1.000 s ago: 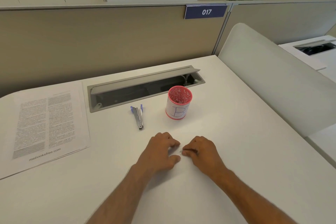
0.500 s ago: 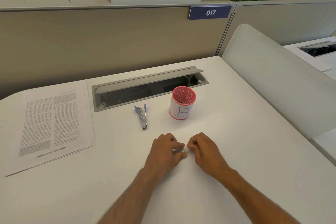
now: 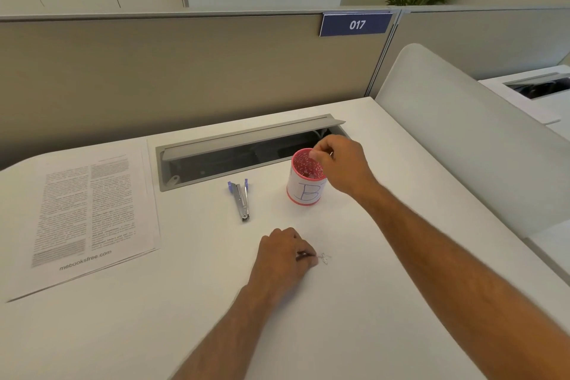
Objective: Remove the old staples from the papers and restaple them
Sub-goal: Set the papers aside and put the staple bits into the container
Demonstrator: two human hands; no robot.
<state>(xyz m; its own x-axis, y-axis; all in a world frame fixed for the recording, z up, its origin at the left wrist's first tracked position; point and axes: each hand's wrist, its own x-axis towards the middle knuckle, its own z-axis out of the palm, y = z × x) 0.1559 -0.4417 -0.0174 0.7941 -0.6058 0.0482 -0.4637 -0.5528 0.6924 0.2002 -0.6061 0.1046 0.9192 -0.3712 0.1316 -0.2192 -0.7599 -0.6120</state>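
Note:
My right hand (image 3: 342, 168) hovers over the rim of a red cup (image 3: 303, 191) marked "B", fingertips pinched together; whatever they hold is too small to tell. My left hand (image 3: 285, 254) rests on the white desk (image 3: 385, 271) with thumb and forefinger pinched on a thin metal staple. A few loose bent staples (image 3: 324, 258) lie just right of its fingertips. A small silver stapler with blue ends (image 3: 240, 200) lies left of the cup. The stack of printed papers (image 3: 92, 219) sits at the far left, untouched.
An open grey cable tray (image 3: 246, 151) is sunk into the desk behind the cup and stapler. A beige partition with a "017" sign (image 3: 356, 25) closes off the back. A white curved divider (image 3: 462, 133) borders the right side.
My right hand has left the staples near the left hand and risen forward to the red cup. The left hand stays pinched beside the loose staples.

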